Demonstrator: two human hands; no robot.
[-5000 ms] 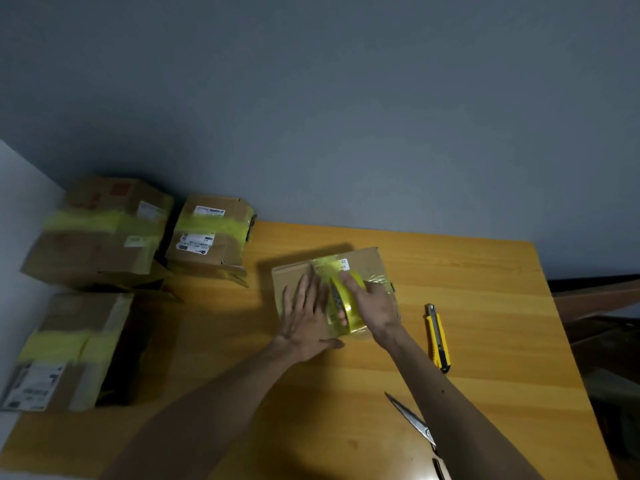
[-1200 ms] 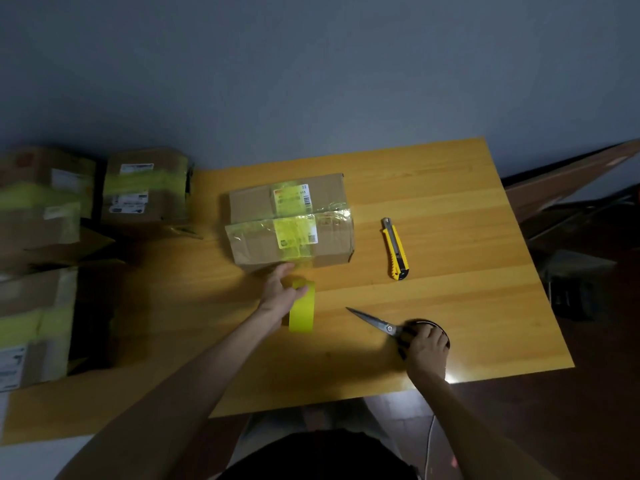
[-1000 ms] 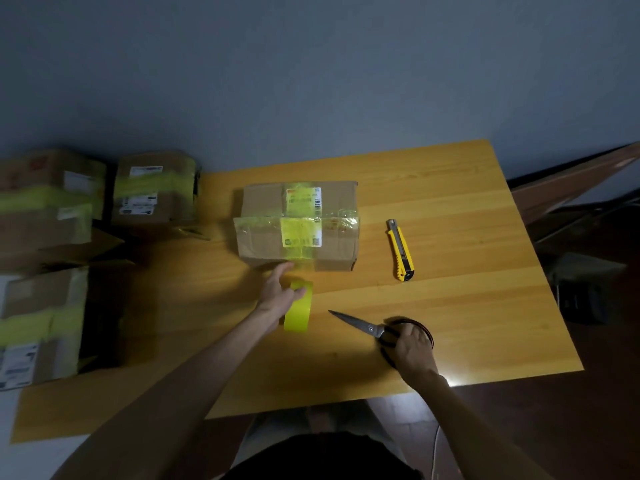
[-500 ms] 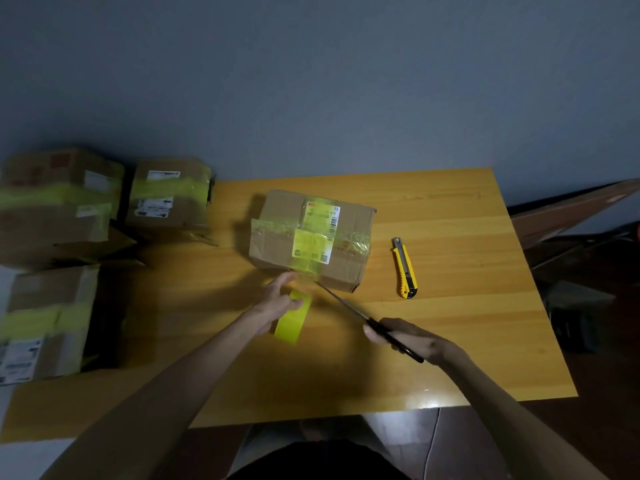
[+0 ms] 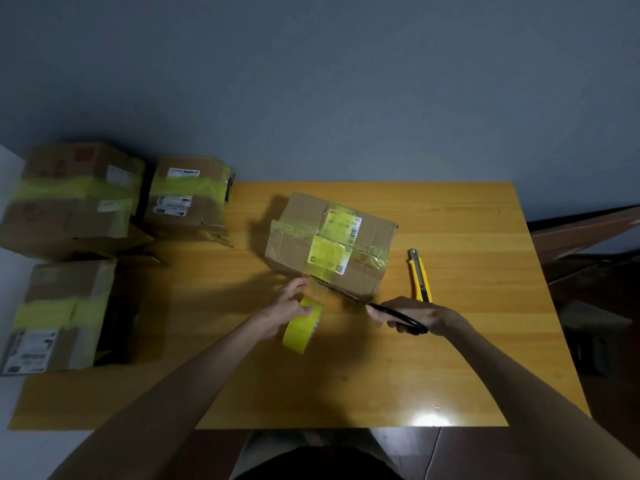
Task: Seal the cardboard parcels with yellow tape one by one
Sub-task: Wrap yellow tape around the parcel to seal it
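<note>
A cardboard parcel [image 5: 301, 233] with white labels and yellow tape across its top sits askew in the middle of the wooden table [image 5: 467, 358]. My left hand [image 5: 285, 308] holds the yellow tape roll [image 5: 300, 329] just in front of the parcel, with a clear strip running up to the parcel's near edge. My right hand [image 5: 422, 315] grips black scissors [image 5: 349, 296], their blades lying against that strip at the parcel's lower front edge.
A yellow utility knife [image 5: 419, 276] lies right of the parcel. Three taped cardboard boxes stand at the left: one [image 5: 188, 199] at the table's back corner, one [image 5: 72, 199] further left, one [image 5: 59, 317] nearer me. The table's right edge drops to a dark floor.
My right hand picked the scissors up off the table and brought the blades to the tape at the parcel's front edge. The parcel has turned askew. My left hand kept hold of the roll.
</note>
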